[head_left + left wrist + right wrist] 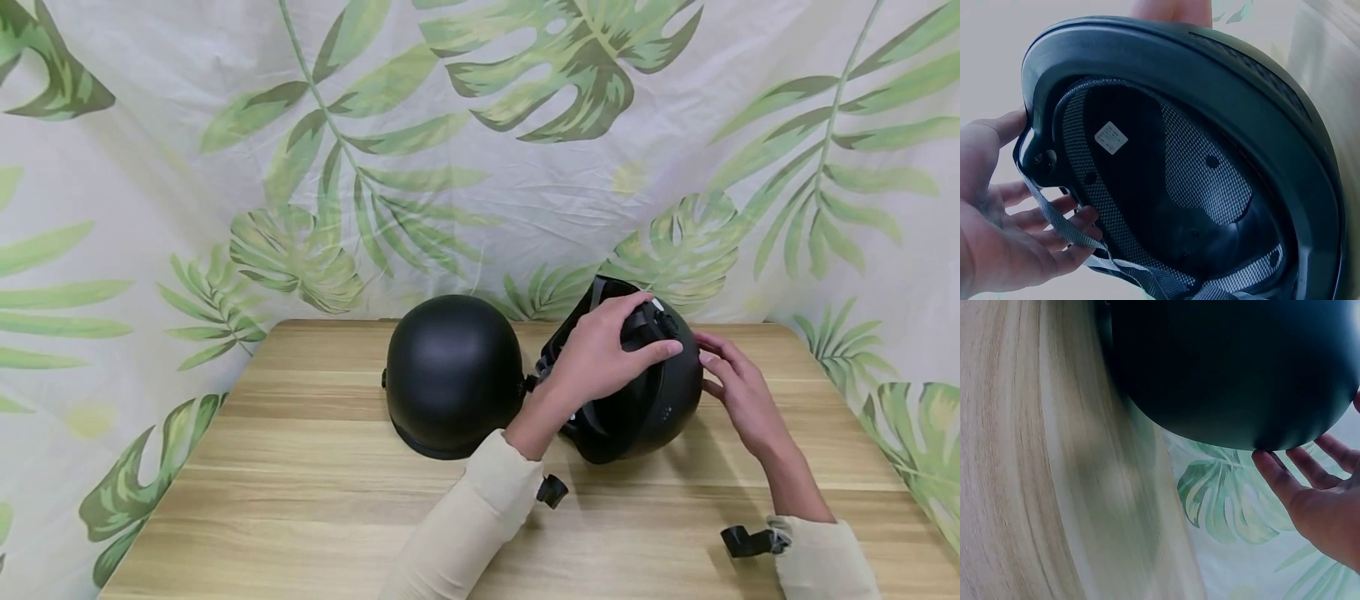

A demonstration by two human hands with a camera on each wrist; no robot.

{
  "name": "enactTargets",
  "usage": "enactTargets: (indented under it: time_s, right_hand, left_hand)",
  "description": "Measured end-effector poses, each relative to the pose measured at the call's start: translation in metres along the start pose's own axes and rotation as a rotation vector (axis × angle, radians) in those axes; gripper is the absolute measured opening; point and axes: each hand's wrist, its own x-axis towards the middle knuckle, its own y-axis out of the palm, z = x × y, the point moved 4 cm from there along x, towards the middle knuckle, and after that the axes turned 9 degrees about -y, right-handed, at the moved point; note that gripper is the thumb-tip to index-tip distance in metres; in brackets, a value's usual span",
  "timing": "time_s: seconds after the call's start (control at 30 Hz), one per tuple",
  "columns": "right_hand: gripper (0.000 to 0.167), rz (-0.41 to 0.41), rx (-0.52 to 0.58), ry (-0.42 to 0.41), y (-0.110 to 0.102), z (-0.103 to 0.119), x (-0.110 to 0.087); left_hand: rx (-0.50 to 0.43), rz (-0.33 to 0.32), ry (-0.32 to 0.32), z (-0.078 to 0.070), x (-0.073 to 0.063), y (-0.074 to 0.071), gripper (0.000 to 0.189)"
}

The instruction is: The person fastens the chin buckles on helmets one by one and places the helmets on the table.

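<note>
A black helmet [678, 417] is tipped on its side at the right of the table, its hollow facing left. My left hand [600, 354] grips its edge, thumb on the outside. In the left wrist view that hand's fingers lie by the grey chin strap [1063, 225]. Mesh padding [1204, 169] and a small white label [1111, 137] show inside the shell. Across the helmet, my right hand [738, 387] touches the rounded crown with its fingertips, the fingers spread and fairly straight in the right wrist view.
Just left of the tilted helmet, a second black helmet [453, 375] stands dome up on the wooden table [315, 500]. A leaf-patterned cloth [540, 208] hangs behind the table and down both sides. Small black devices [552, 491] stick out by both wrists.
</note>
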Motion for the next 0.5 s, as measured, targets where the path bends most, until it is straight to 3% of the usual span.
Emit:
enactTargets:
  time_s: [0.13,0.37,0.5]
  right_hand:
    - [0.040,-0.028,-0.023,-0.050,-0.002,0.004,0.000]
    - [0.043,-0.063,-0.301,-0.156,0.001,0.022,-0.003]
    - [0.042,-0.072,-0.315,-0.167,0.000,0.023,-0.004]
  left_hand:
    - [0.028,0.009,-0.003,-0.007,0.002,0.005,0.074]
    - [0.063,0.068,0.019,-0.010,0.004,0.013,0.075]
    - [0.057,0.097,0.041,-0.009,0.003,0.011,0.073]
